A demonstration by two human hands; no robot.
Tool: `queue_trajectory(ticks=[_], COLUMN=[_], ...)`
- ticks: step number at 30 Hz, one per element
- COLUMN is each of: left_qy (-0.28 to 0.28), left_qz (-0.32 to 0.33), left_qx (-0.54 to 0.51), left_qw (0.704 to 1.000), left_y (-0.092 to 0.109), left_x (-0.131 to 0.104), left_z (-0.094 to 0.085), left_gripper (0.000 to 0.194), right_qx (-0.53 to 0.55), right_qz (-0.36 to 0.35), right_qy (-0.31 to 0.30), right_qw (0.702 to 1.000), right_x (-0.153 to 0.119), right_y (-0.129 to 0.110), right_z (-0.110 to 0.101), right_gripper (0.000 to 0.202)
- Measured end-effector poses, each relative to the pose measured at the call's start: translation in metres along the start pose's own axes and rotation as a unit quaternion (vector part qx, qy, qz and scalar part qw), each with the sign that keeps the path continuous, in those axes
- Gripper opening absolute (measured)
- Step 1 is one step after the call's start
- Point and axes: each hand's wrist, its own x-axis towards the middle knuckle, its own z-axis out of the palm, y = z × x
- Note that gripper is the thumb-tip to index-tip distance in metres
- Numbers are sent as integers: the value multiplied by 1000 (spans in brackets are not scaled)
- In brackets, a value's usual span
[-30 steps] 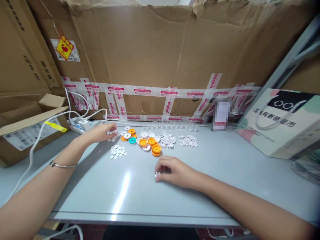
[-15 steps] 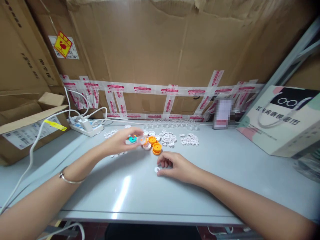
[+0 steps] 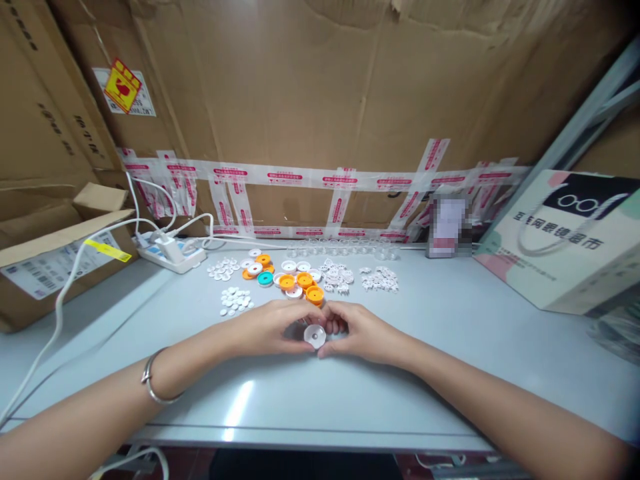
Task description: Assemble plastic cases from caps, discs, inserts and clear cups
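Closing on a clear, round piece (image 3: 315,337) from its left, the left hand (image 3: 273,328) had it between thumb and fingers, low in the middle of the frame. The right hand (image 3: 363,333) met its right edge, fingers curled; I couldn't tell whether they gripped it. Neither hand was clearly nearer (being round, the piece showed no long axis), and its face tilted upward. Orange wheels (image 3: 305,280) lay just beyond. The open cardboard box (image 3: 30,253), far left, and carrier bag (image 3: 530,267), right, hid their contents.
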Motion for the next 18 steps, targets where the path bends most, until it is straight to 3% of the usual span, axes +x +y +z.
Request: queue_trajectory(ticks=[7, 18], left_qy=[-14, 15], left_qz=[-22, -28], left_qx=[6, -15], left_qw=[1000, 999], left_y=[0, -4], left_x=[0, 0], left_z=[3, 9], left_gripper=[36, 43], right_qx=[-12, -6], right_qz=[-4, 15], right_qy=[-14, 6], right_qw=[1000, 1000], right_x=[-1, 0], right_y=[1, 0], right_z=[-4, -2], right_gripper=[33, 26])
